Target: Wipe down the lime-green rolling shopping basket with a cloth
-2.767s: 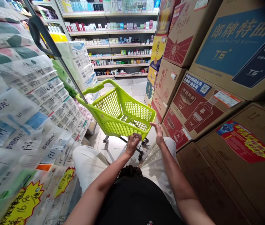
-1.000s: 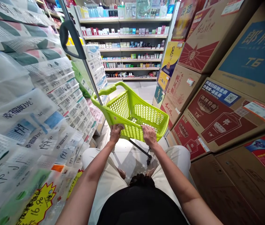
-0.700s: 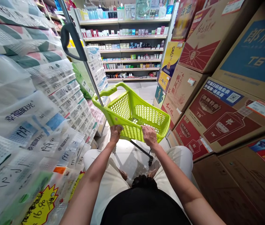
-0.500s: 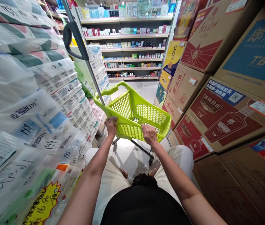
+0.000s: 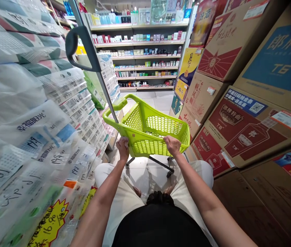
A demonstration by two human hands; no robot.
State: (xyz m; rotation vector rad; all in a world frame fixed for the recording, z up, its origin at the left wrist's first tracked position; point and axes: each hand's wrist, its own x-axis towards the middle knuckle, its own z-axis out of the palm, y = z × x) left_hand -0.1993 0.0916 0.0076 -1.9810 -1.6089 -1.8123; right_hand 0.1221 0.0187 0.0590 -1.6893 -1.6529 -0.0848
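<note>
A lime-green shopping cart [image 5: 158, 146] with a perforated basket stands on the floor just ahead of my knees. My right hand [image 5: 172, 145] is closed over the rim of its near side. Lower left, by the corner below the cart's handle end, my left hand [image 5: 122, 148] is closed round a crumpled pale pink cloth [image 5: 124, 140], most of it hidden by the fingers. Whether the cloth touches the cart I cannot tell. A metal pole with a dark grey loop handle [image 5: 69, 46] rises at the cart's left end. Nothing shows inside the basket.
Wrapped packs of tissue paper [image 5: 58, 154] are piled close on my left. Stacked cardboard cartons [image 5: 251, 127] wall in the right side. Beyond the cart, shelves [image 5: 158, 56] hold many small boxes and jars. The pale tiled floor [image 5: 155, 103] runs between.
My right hand has moved right along the rim and its fingers have closed on it. My left hand, with the cloth, has dropped slightly lower. The cart has shifted a little right.
</note>
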